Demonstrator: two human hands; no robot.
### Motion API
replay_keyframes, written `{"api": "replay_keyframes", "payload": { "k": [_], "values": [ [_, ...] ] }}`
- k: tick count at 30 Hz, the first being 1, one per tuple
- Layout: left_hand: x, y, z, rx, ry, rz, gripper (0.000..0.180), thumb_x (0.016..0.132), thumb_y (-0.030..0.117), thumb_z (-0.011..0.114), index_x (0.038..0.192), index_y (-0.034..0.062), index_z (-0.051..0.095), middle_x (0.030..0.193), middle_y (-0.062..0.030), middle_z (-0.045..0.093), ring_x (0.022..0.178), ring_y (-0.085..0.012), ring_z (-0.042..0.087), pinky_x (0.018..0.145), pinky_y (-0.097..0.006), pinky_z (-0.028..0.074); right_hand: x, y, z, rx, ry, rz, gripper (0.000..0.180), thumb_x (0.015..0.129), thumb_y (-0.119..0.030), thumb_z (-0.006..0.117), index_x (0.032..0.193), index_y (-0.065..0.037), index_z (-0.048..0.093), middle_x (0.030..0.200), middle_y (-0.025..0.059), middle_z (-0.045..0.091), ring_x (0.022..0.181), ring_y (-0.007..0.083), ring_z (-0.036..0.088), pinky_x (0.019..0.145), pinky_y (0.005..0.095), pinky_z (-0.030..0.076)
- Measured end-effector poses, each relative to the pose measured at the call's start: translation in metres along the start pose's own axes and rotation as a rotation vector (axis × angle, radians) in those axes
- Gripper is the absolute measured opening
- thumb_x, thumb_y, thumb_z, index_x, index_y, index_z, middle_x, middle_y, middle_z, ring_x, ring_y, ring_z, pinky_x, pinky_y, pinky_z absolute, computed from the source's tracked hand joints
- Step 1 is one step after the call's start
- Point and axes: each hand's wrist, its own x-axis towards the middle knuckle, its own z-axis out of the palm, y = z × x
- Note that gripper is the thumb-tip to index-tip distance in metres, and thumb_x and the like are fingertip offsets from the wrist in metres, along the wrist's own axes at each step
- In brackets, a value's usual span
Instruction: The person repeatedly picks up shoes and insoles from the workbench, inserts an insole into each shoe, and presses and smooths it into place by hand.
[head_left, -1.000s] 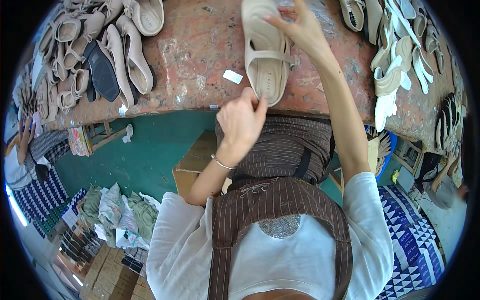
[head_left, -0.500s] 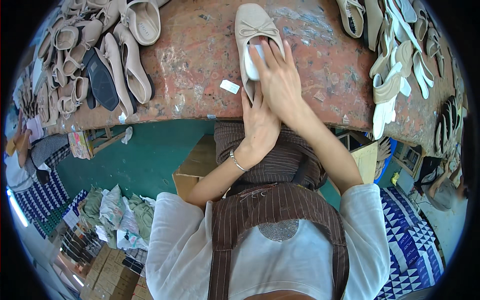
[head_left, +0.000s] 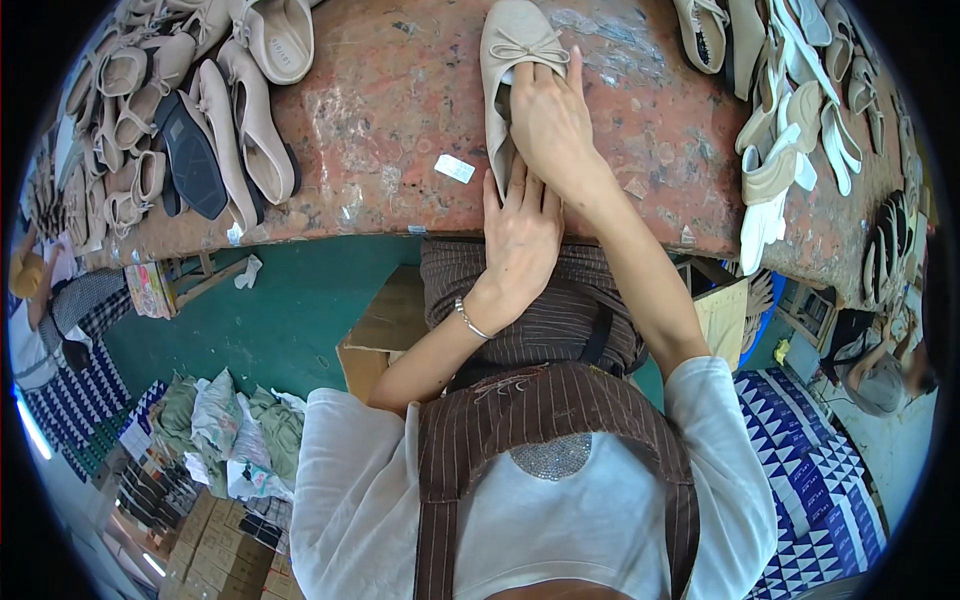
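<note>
A beige ballet flat [head_left: 497, 100] with a small bow lies on the worn reddish table, toe pointing away from me. My right hand [head_left: 553, 130] reaches into its opening; the fingertips are hidden under the toe, while one finger stays outside along the right edge, so the side sits between my fingers. Only a sliver of white shows inside by the bow. At the heel, my left hand [head_left: 524, 235] grips the back edge, one finger outside and others inside. A small white label [head_left: 455, 168] lies on the table left of the shoe.
Many beige shoes [head_left: 257, 130] crowd the table's left side. More shoes and white insole pieces [head_left: 763, 232] lie on the right, overhanging the front edge. An open cardboard box [head_left: 390, 320] stands below. Another person [head_left: 880, 375] is at far right.
My right hand has slid deeper into the toe, and the white piece under it is now almost wholly hidden. In view, the shoe appears slightly farther away and to the right.
</note>
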Motion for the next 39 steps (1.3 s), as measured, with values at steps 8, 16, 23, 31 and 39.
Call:
{"api": "replay_keyframes", "payload": {
  "k": [8, 16, 23, 31, 39],
  "values": [
    [0.001, 0.000, 0.000, -0.036, 0.016, -0.010, 0.046, 0.081, 0.016, 0.066, 0.126, 0.0044, 0.061, 0.126, -0.0142, 0.060, 0.129, -0.0307, 0.048, 0.109, -0.058, 0.032, 0.007, 0.003, 0.001, -0.082, -0.002, -0.032, 0.032, 0.082, -0.008, 0.053, 0.111, 0.005, 0.061, 0.101, 0.0190, 0.068, 0.106, 0.0320, 0.064, 0.116, 0.0514, 0.026],
    [0.001, -0.002, 0.002, -0.034, 0.046, 0.020, 0.047, 0.076, 0.015, 0.070, 0.119, -0.0026, 0.061, 0.121, -0.0209, 0.059, 0.121, -0.0362, 0.052, 0.102, -0.053, 0.040, 0.032, 0.001, -0.011, -0.244, -0.292, -0.023, 0.021, 0.084, -0.011, 0.055, 0.089, -0.006, 0.074, 0.085, 0.0136, 0.073, 0.087, 0.0254, 0.071, 0.115, 0.0579, 0.021],
    [0.003, -0.028, -0.015, -0.266, 0.274, 0.078, 0.021, 0.087, 0.011, 0.066, 0.102, -0.0037, 0.068, 0.111, -0.0210, 0.067, 0.113, -0.0417, 0.061, 0.097, -0.050, 0.048, -0.023, 0.028, -0.036, 0.736, 0.074, -0.248, 0.028, 0.080, -0.001, 0.058, 0.105, -0.002, 0.072, 0.110, 0.0173, 0.070, 0.108, 0.0344, 0.066, 0.111, 0.0527, 0.037],
    [0.083, -0.201, -0.227, 0.252, 0.753, -0.146, 0.044, 0.099, 0.027, 0.061, 0.128, -0.0064, 0.059, 0.123, -0.0244, 0.064, 0.112, -0.0327, 0.062, 0.096, -0.036, 0.046, -0.157, 0.190, -0.108, -0.298, 0.145, 0.327, 0.051, 0.074, 0.003, 0.064, 0.124, -0.011, 0.062, 0.141, 0.0164, 0.051, 0.139, 0.0311, 0.041, 0.116, 0.0471, 0.030],
    [0.101, -0.065, -0.120, -0.539, 0.063, -0.237, 0.062, 0.083, 0.011, 0.068, 0.140, -0.0027, 0.047, 0.142, -0.0177, 0.050, 0.131, -0.0305, 0.047, 0.110, -0.039, 0.038, -0.115, 0.183, -0.164, -0.043, 0.378, 0.025, 0.048, 0.065, -0.013, 0.084, 0.104, 0.002, 0.060, 0.120, 0.0201, 0.062, 0.125, 0.0375, 0.054, 0.116, 0.0501, 0.032]
  ]
}}
